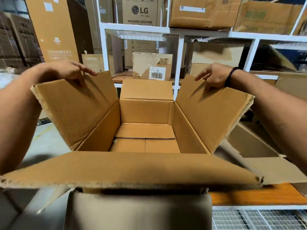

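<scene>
Arms outstretched, spread apart; left hand [69, 71] and right hand [214, 75] pinching, wrists bent down.

"lg" logo and "washing machine" on a shelved carton [139, 12], barcode label [157, 73] on a smaller box, digits unreadable

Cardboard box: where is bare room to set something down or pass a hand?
The box floor, between four walls, is bare, reachable from above between the left flap, gripped by the left hand, and the right flap, gripped by the right hand. Shelves behind are crowded.
</scene>
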Tool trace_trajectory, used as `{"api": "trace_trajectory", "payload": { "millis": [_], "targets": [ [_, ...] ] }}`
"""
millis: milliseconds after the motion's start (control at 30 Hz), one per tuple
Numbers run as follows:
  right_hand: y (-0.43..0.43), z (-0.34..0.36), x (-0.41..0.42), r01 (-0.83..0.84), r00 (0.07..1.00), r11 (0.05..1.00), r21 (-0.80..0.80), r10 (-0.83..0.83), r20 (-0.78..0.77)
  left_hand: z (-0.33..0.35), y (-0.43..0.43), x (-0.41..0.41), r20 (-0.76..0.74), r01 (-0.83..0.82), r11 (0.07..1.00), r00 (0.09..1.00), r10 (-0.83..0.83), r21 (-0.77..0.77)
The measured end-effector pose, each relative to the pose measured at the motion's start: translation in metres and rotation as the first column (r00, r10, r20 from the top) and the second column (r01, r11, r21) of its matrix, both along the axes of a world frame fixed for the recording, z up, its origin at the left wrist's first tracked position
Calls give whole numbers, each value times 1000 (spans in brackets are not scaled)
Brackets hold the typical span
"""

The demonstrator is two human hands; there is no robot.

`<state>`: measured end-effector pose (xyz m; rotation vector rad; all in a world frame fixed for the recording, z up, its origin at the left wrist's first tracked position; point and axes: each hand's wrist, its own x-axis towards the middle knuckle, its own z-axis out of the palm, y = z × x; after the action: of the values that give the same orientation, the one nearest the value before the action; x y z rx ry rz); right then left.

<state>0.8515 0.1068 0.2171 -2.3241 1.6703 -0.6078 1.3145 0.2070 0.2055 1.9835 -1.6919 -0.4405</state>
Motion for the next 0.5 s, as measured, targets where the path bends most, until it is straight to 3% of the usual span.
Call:
{"api": "trace_trajectory", "payload": {
  "millis": [167, 367, 500],
  "targets": [
    [-4, -15, 9, 4, 1000, 1000, 14, -4, 27, -14, 5, -21, -9, -42, 998, 999, 42, 49],
    [-7, -34, 10, -5, 1000, 1000, 16, 5, 25, -33, 6, -26, 43, -48, 999, 998, 49, -17],
    [-7, -46, 6, 8, 1000, 1000, 18, -8, 16, -44, 10, -25, 0, -42, 999, 999, 42, -11]
  ]
}}
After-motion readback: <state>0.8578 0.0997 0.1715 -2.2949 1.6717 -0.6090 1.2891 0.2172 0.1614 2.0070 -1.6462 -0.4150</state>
